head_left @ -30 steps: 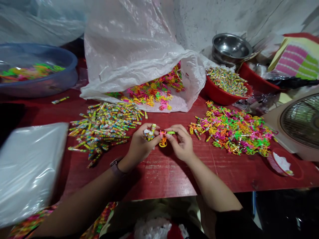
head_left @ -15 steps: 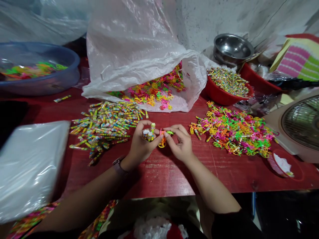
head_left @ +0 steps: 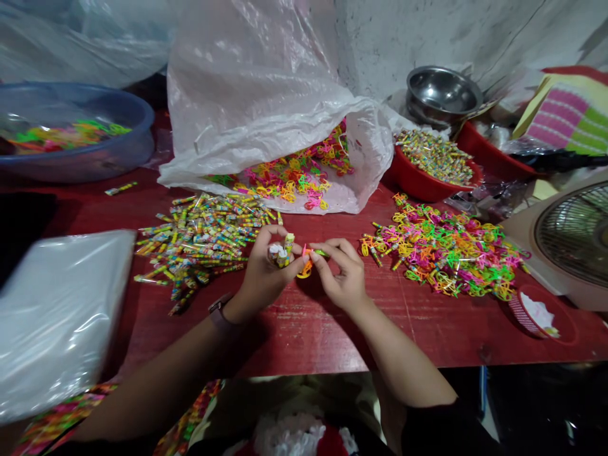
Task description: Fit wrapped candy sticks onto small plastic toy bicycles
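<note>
Over the table [head_left: 304, 335], two hands [head_left: 261, 272] hold candies [head_left: 282, 254] and one toy [head_left: 304, 269].

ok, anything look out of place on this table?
One wrapped candy stick lies alone on the red table, well apart from the candy pile. The plastic bag also sits slumped open, with colored plastic shapes spread out of its mouth.

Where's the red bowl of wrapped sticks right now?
In the head view, the red plastic bowl sits upper right, beside the white plastic bag and just below the steel bowl.
</note>
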`<state>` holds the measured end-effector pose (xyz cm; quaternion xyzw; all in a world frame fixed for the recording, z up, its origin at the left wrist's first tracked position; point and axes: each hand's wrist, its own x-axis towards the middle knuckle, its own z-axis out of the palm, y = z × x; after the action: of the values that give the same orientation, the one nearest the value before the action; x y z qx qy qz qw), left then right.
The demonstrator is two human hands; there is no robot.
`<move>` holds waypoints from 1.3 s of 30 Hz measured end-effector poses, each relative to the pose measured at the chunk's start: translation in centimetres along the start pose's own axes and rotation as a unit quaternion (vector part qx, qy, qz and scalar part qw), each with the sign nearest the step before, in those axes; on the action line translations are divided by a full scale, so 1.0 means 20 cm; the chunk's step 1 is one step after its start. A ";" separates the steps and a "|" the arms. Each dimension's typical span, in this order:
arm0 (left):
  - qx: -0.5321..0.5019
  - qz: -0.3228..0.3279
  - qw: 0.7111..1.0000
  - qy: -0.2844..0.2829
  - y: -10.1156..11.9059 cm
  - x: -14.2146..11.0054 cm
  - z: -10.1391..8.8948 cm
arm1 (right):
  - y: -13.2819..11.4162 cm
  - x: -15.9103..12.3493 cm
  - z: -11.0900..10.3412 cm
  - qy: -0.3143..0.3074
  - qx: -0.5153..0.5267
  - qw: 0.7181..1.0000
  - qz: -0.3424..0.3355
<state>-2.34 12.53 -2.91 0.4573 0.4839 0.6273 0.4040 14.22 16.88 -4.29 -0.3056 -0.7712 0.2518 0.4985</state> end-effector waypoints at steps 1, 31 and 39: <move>-0.003 -0.018 1.000 0.001 0.00 0.01 0.00 | 0.01 0.00 0.00 0.001 -0.006 1.000 0.001; 0.105 -0.044 0.988 -0.106 -0.14 0.02 0.00 | 0.11 0.09 -0.04 0.022 0.402 0.845 0.353; 0.153 0.016 0.981 -0.113 -0.14 0.02 0.00 | 0.05 0.07 0.00 -0.015 0.449 0.813 0.371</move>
<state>-2.33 13.43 -5.63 0.5899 0.5178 0.4962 0.3709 14.09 18.55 -4.10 -0.3069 -0.4083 0.7404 0.4371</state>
